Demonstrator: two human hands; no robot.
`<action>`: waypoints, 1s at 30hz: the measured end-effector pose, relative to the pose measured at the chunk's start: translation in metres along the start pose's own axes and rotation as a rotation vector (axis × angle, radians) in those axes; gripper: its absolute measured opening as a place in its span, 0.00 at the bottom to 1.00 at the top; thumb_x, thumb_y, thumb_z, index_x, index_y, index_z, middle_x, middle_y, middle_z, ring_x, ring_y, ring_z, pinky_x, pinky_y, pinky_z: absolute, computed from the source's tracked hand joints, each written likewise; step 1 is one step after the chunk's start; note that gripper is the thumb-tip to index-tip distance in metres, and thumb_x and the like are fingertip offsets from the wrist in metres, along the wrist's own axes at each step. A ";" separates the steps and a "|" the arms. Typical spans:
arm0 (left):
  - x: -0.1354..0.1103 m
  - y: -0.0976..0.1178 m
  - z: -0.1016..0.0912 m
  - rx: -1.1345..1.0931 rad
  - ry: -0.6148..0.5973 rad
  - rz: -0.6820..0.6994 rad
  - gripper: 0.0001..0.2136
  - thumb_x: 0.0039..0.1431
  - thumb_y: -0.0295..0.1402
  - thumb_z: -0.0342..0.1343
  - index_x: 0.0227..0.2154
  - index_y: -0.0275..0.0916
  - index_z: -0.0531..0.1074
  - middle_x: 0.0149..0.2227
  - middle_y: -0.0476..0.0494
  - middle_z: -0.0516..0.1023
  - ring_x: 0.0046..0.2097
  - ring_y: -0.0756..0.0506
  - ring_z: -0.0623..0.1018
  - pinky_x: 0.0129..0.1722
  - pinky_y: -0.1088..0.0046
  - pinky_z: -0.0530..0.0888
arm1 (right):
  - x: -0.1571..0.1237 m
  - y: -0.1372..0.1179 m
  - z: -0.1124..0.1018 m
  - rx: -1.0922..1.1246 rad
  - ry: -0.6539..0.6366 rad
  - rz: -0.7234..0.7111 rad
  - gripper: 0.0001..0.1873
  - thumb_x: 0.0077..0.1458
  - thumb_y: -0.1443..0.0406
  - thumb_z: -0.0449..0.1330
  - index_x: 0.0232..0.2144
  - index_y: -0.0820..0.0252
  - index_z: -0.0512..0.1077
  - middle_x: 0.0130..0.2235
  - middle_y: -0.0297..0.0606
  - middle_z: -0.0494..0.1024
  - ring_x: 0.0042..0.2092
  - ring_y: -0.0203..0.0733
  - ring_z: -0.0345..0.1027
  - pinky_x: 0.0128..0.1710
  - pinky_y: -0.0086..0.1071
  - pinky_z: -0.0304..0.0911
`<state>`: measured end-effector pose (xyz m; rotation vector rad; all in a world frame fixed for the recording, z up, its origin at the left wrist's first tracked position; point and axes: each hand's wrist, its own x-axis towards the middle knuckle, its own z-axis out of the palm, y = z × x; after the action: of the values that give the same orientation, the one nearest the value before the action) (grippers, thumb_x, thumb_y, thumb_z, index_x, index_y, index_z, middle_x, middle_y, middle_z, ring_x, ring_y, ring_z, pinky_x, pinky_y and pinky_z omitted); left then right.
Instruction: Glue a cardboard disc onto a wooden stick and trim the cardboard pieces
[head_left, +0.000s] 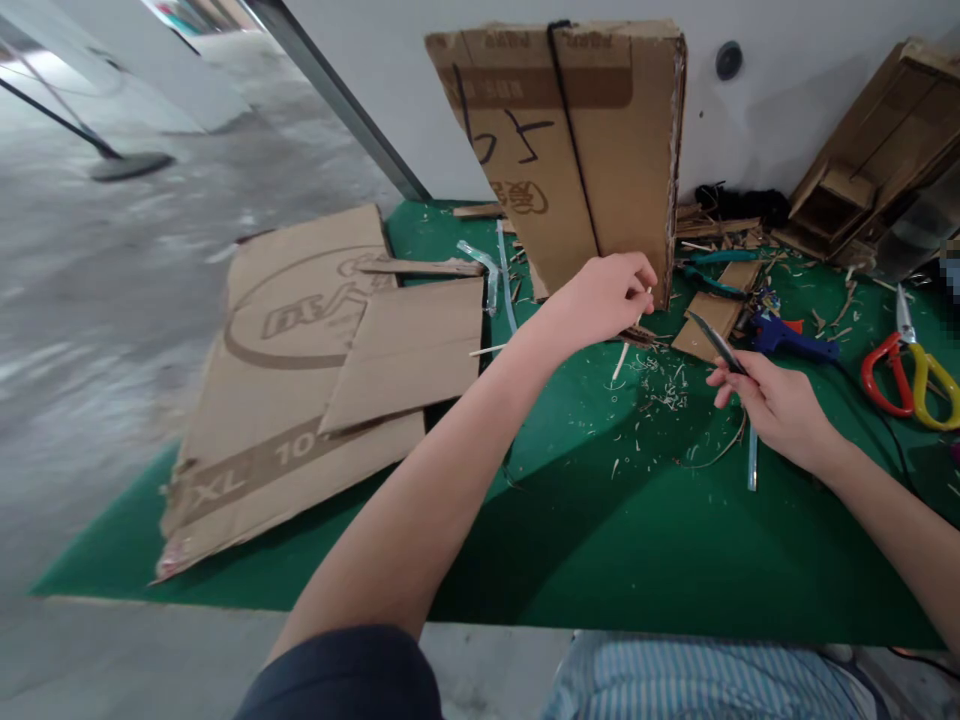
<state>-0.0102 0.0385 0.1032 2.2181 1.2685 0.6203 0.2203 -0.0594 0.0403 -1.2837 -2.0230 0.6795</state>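
Note:
My left hand (607, 298) reaches over the middle of the green table, its fingers pinched on a thin wooden stick (621, 361) that slants down toward the shavings (667, 385). In my right hand (780, 405) is a knife (715, 340), its dark, slightly curved length pointing up and left; the fingers cover part of it. The knife and the stick are apart. Just behind my left hand a tall cardboard piece (592, 140) stands upright against the white wall, with a black cord down its front.
Flat cardboard sheets (300, 350) lie at left, overhanging the table (637, 570). At right are a blue glue gun (795, 338), teal-handled pliers (724, 258), red-and-yellow scissors (896, 370) and clear glue sticks (752, 460). A cardboard construction (885, 140) leans at back right.

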 end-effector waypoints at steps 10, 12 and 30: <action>-0.003 -0.005 0.009 0.118 -0.344 0.017 0.08 0.51 0.28 0.54 0.33 0.42 0.76 0.32 0.45 0.82 0.32 0.44 0.79 0.31 0.71 0.69 | 0.000 -0.004 0.001 0.164 0.105 0.153 0.17 0.62 0.55 0.51 0.27 0.58 0.67 0.22 0.32 0.75 0.18 0.31 0.65 0.19 0.26 0.61; -0.003 -0.005 0.010 0.130 -0.324 0.053 0.08 0.52 0.30 0.55 0.34 0.42 0.76 0.33 0.45 0.81 0.34 0.44 0.78 0.33 0.71 0.69 | 0.000 -0.004 0.001 0.142 0.121 0.157 0.17 0.62 0.54 0.52 0.27 0.58 0.68 0.22 0.32 0.74 0.18 0.32 0.65 0.19 0.26 0.61; -0.019 0.045 -0.004 0.227 -0.188 0.414 0.09 0.61 0.31 0.50 0.34 0.40 0.76 0.37 0.47 0.79 0.43 0.46 0.75 0.44 0.68 0.68 | 0.002 0.010 -0.005 -0.571 0.375 -0.052 0.29 0.60 0.45 0.50 0.23 0.60 0.73 0.16 0.31 0.67 0.18 0.31 0.56 0.20 0.28 0.44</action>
<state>0.0071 0.0029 0.1317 2.6856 0.8240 0.4156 0.2291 -0.0533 0.0372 -1.5236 -1.9809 -0.1845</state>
